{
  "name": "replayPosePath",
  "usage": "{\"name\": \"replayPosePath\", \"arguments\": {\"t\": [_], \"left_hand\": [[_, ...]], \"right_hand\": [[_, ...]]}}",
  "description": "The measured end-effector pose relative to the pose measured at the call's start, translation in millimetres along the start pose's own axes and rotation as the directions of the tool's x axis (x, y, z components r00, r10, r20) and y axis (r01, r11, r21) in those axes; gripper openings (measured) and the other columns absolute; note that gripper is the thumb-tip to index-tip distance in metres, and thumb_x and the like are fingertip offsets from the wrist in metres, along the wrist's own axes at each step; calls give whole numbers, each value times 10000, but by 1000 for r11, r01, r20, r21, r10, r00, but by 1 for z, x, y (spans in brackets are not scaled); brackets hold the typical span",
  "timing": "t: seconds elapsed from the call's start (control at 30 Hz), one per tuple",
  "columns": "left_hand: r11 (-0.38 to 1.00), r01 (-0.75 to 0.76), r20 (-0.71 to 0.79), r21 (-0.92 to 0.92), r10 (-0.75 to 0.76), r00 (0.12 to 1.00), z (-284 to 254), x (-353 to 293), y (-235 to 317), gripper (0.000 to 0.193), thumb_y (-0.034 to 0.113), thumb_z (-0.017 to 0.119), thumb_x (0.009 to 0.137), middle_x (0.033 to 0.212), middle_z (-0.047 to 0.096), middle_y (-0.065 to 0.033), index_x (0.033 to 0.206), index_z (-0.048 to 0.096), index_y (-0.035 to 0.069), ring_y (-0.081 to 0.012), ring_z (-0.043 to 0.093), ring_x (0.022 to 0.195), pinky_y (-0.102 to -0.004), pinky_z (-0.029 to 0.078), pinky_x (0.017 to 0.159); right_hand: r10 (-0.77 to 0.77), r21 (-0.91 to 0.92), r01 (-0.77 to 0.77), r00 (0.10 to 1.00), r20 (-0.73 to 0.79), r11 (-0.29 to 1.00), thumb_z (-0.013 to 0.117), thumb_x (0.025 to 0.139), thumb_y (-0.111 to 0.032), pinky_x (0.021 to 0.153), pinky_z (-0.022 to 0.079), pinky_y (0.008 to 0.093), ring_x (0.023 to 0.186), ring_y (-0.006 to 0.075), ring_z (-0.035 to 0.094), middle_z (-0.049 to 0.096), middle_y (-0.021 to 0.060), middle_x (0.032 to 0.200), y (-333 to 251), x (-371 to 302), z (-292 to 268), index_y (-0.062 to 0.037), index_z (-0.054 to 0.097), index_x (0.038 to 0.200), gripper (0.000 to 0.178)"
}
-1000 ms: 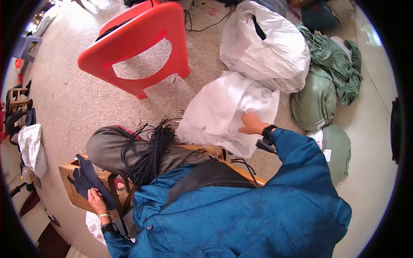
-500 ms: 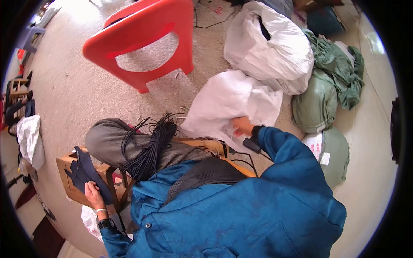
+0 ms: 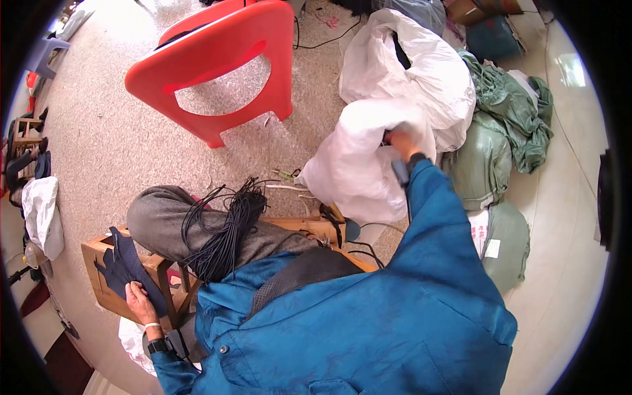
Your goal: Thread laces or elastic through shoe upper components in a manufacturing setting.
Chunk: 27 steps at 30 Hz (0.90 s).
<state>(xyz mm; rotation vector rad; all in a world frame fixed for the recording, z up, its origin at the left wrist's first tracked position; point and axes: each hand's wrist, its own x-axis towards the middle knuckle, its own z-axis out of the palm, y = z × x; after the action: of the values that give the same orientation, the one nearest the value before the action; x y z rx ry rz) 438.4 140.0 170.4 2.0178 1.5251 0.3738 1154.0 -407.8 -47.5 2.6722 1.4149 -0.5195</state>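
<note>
My left hand (image 3: 140,304) is closed on a small stack of dark navy fabric pieces (image 3: 125,266), which lies over a wooden stool (image 3: 99,283) at my left. On the right, my right hand (image 3: 400,142) is inside the opening of a white woven sack (image 3: 352,168); its fingers are hidden in there and slightly blurred. Across my grey-trousered thigh hangs a thick bundle of thin dark cords (image 3: 227,230), touched by neither hand.
A red plastic chair (image 3: 217,122) stands ahead on the speckled floor. Behind the sack sits a bigger white bag (image 3: 441,85), with green sacks (image 3: 484,158) to its right. Black cable (image 3: 368,253) and wooden parts (image 3: 309,227) lie by my lap.
My right hand has moved forward and right, from the near side of the white sack into its opening. The sack now bulges upright with its mouth raised. My left hand stays on the fabric.
</note>
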Motion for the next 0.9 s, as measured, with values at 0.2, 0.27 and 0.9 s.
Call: {"name": "replayPosePath", "arguments": {"t": [0.2, 0.27, 0.9], "left_hand": [[987, 144, 152, -66, -133, 979, -3, 9, -6, 303, 207, 428, 1019, 622, 405, 19, 769, 501, 53, -72, 384, 565, -248, 322, 533], [996, 89, 107, -11, -87, 990, -8, 8, 3, 305, 211, 426, 1020, 620, 406, 16, 769, 500, 54, -75, 386, 560, -253, 326, 530], [989, 140, 145, 37, -144, 979, -17, 14, 7, 316, 257, 434, 1027, 577, 440, 28, 760, 485, 95, -55, 412, 497, -219, 345, 468]], "right_hand": [[331, -611, 84, 779, 533, 787, 474, 891, -180, 722, 564, 472, 937, 355, 677, 693, 175, 1107, 53, -134, 116, -10, 702, 1067, 335], [305, -604, 21, 849, 432, 797, 472, 900, -199, 777, 547, 475, 1000, 339, 649, 667, 166, 1160, 49, -137, 141, -13, 678, 1114, 351], [410, 144, -398, 910, -62, 906, 544, 899, -304, 1006, 430, 439, 1239, 349, 513, 558, 176, 1332, 5, 16, 96, -63, 586, 1249, 427]]}}
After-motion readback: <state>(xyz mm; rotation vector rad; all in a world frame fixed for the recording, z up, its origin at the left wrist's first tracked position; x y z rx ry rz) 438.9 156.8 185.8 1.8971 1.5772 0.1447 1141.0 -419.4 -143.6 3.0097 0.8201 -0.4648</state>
